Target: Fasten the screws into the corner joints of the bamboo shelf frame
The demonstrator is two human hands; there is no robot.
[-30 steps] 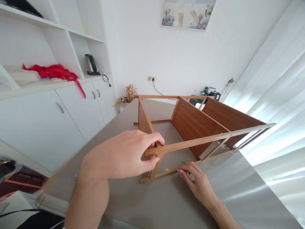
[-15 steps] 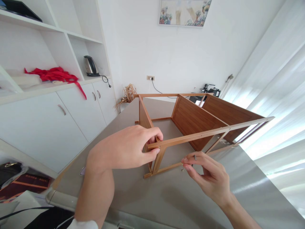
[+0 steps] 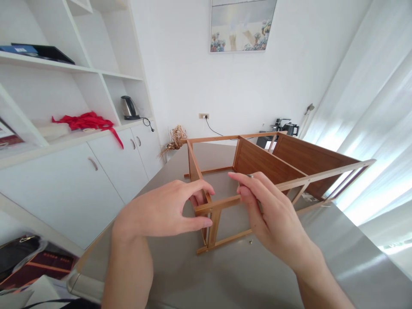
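Right hand [image 3: 277, 216] has risen from the lower rail [image 3: 231, 239], pinching a small metal tool [image 3: 250, 176]; left hand [image 3: 164, 210], digits apart, rounds the eight-o'clock corner of the wooden shelf unit [image 3: 262, 159] on the desk [image 3: 193, 279]. Three panels [image 3: 312, 156] look fitted; a loose screw [image 3: 251, 242] at five o'clock suggests fastening remains.

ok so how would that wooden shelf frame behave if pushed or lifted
The wooden shelf frame is probably stiff, with broad panels joining its rails. It looks fairly light for its size, with open gaps between. On the smooth table, it would likely slide before tipping.
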